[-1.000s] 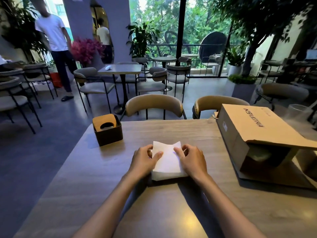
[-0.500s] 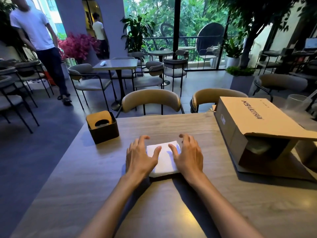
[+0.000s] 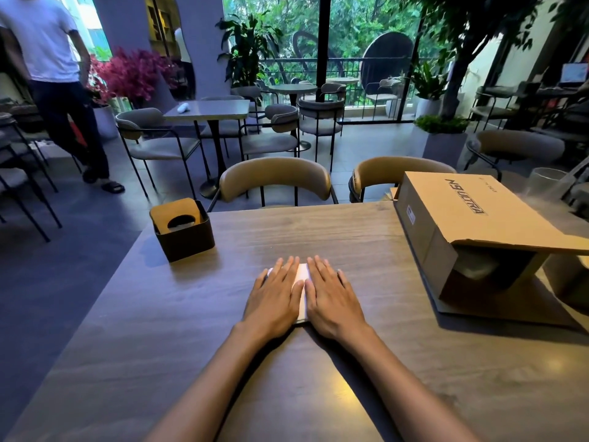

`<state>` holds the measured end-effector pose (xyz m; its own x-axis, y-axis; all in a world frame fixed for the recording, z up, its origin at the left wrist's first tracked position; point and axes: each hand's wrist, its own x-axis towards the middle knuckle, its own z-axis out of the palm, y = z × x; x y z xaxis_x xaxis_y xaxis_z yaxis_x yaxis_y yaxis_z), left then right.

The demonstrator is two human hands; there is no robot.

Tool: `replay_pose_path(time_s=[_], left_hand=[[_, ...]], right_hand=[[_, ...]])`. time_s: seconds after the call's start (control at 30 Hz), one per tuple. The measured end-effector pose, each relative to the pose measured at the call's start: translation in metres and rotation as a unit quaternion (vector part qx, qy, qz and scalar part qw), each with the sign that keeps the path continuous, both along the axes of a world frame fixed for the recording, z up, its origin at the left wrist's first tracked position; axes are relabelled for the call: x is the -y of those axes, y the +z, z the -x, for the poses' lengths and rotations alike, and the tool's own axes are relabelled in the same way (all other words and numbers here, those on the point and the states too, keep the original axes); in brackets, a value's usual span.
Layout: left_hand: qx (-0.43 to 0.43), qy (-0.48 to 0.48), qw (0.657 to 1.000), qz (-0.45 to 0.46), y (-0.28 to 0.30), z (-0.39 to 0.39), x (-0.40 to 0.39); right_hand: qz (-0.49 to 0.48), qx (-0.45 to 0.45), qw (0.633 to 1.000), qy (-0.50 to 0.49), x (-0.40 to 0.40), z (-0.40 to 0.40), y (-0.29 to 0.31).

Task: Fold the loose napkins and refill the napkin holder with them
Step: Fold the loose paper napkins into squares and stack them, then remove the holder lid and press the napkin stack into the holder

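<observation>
A white folded napkin (image 3: 302, 283) lies flat on the wooden table (image 3: 318, 237), mostly hidden under both palms. My left hand (image 3: 275, 293) presses flat on its left half with straight fingers. My right hand (image 3: 331, 295) presses flat on its right half, thumbs almost meeting over the strip of napkin that shows between them. The dark square napkin holder (image 3: 185, 232) with a tan wooden top plate stands to the far left of the hands, about a hand's length away.
A large open cardboard box (image 3: 471, 231) lies on its side along the table's right edge. Two tan chairs (image 3: 274, 180) stand at the far edge. A person (image 3: 54, 78) stands on the floor at far left, among other tables and chairs.
Both hands have slid together over the napkin and flattened onto it, covering nearly all of it. Earlier the fingers held its raised far edge. The person at left walked nearer.
</observation>
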<state>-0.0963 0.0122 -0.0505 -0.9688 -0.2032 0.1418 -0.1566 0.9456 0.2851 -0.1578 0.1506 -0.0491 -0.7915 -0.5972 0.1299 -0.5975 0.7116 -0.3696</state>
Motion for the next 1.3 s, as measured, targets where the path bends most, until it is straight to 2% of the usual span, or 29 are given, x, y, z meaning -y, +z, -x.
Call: replay_pose_path(time_s=[0.4,0.53,0.63,0.73,0.83,0.97,1.03,1.17,1.3], left_hand=[[-0.034,-0.01,0.999,-0.012,-0.003,-0.001,0.002],[-0.071,-0.014,0.995,-0.067,-0.003,-0.004,0.006],[-0.149,0.057,0.982,-0.103,0.008,-0.009,0.027],[-0.211,0.177,0.961,-0.036,0.026,-0.013,0.068],[-0.149,0.261,0.954,0.015,0.042,-0.016,0.111],[-0.039,0.266,0.963,0.015,0.05,-0.018,0.143],[-0.046,0.258,0.965,0.005,0.047,-0.017,0.146],[-0.116,0.244,0.963,0.018,0.044,-0.017,0.147],[-0.151,0.23,0.961,0.012,0.048,-0.027,0.138]], right_hand=[[0.005,-0.007,1.0,-0.005,0.0,-0.001,-0.002],[0.069,-0.007,0.998,0.0,-0.004,-0.003,-0.003],[0.153,-0.019,0.988,-0.012,-0.007,-0.005,-0.002],[0.203,-0.022,0.979,-0.029,-0.008,-0.006,0.0],[0.202,-0.026,0.979,-0.027,-0.009,-0.007,0.0],[0.2,-0.022,0.979,-0.029,-0.008,-0.006,-0.001],[0.201,-0.018,0.979,-0.029,-0.008,-0.007,-0.001],[0.207,-0.019,0.978,-0.026,-0.008,-0.007,0.0],[0.216,-0.048,0.975,-0.016,-0.008,-0.008,0.001]])
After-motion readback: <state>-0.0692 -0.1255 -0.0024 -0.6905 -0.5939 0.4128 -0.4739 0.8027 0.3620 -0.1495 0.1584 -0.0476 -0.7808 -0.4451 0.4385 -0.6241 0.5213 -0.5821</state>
